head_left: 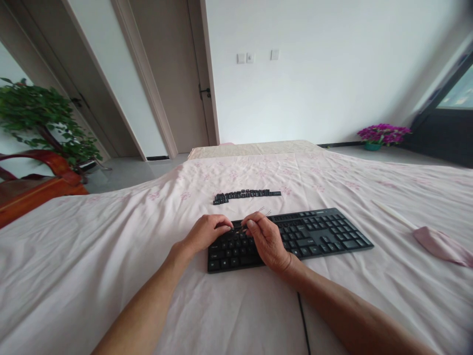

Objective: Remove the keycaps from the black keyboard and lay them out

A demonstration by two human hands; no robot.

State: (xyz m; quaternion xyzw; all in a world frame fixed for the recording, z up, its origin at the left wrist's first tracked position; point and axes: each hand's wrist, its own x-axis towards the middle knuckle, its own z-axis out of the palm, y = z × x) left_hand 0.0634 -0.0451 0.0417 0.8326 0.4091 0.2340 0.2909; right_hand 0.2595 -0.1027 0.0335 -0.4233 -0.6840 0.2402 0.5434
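Observation:
A black keyboard lies at a slant on the pink sheet, with both hands over its left half. My right hand is closed on a thin wire keycap puller, its fine wires poking out above the knuckles. Close beside it, my left hand pinches a small dark piece, seemingly a keycap, between thumb and fingers at the puller's tip. The fingers partly cover that piece and the keys below. Beyond the keyboard, several loose black keycaps lie in uneven rows.
A black cable runs along the sheet near my right forearm. Pink fabric lies to the right. A wooden chair and leafy plant stand left; purple flowers stand by the far wall.

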